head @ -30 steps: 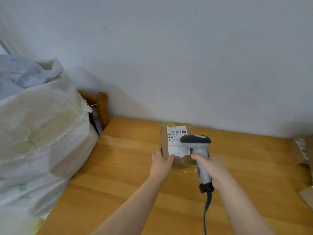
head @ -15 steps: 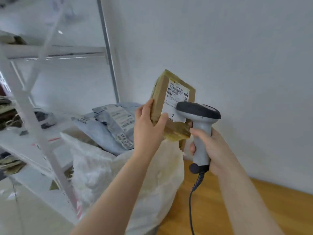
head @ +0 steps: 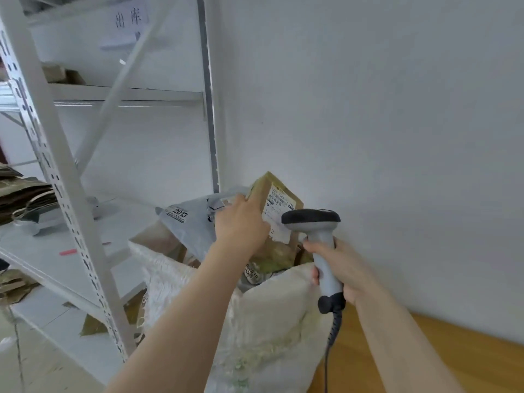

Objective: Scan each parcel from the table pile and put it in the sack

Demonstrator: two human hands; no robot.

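Item one: a brown cardboard parcel, tilted, with its white label facing me. My left hand grips it from the left, fingers curled round its edge. It sits over the open mouth of the white woven sack, its lower end down at the rim; I cannot tell whether it rests on what is inside. Item two: a grey scanner, its dark head just in front of the label. My right hand is wrapped round the handle, and the cord hangs below. Item three: a grey mailing bag, sticking out of the sack behind my left hand. The sack stands beside the left end of the wooden desk, with a white metal rack to its left.
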